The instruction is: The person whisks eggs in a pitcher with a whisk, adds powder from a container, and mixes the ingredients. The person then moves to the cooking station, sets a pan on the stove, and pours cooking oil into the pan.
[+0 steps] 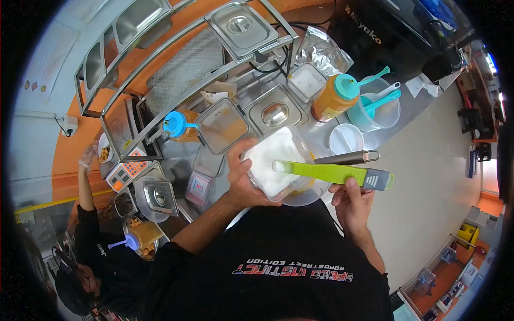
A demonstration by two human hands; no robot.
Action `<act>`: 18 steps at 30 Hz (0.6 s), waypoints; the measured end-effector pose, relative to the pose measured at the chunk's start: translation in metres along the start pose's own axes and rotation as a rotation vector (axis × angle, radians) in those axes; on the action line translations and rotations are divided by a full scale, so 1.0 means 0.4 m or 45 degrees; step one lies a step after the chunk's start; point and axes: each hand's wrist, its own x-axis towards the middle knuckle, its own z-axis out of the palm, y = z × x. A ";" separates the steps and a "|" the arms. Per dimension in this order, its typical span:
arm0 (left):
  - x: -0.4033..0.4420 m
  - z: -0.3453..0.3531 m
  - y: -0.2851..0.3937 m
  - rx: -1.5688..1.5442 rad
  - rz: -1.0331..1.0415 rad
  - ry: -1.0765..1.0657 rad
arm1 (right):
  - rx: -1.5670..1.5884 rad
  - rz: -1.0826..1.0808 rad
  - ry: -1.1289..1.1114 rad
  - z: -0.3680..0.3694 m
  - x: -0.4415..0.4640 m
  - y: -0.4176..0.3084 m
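Note:
My left hand [242, 179] is wrapped round a clear square container [302, 141] of white powder [274, 150], tilted toward me. In my right hand [354, 202] is a green measuring spoon [326, 170] with a grey slider at its handle end. The spoon's tip rests on or just over the powder, with some white on it. Below the container shows part of a clear bowl [310, 198] with something yellow in it, mostly hidden. A metal-handled utensil [348, 157] sticks out to the right over that bowl; its head is hidden.
Squeeze bottles [334, 99], a clear tub with turquoise utensils [395, 114], a white round cup [346, 140] and lidded steel pans [273, 111] stand ahead. A metal rack [155, 56] runs along the upper left. At left, a co-worker's gloved hand [88, 156] is near a bowl.

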 end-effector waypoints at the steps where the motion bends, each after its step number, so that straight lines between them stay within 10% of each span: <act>1: 0.003 -0.007 0.005 0.083 -0.052 -0.024 | 0.069 0.010 0.049 -0.006 -0.004 -0.006; 18: 0.033 -0.055 -0.001 0.125 0.028 0.244 | -0.325 -0.225 -0.056 -0.099 -0.056 0.014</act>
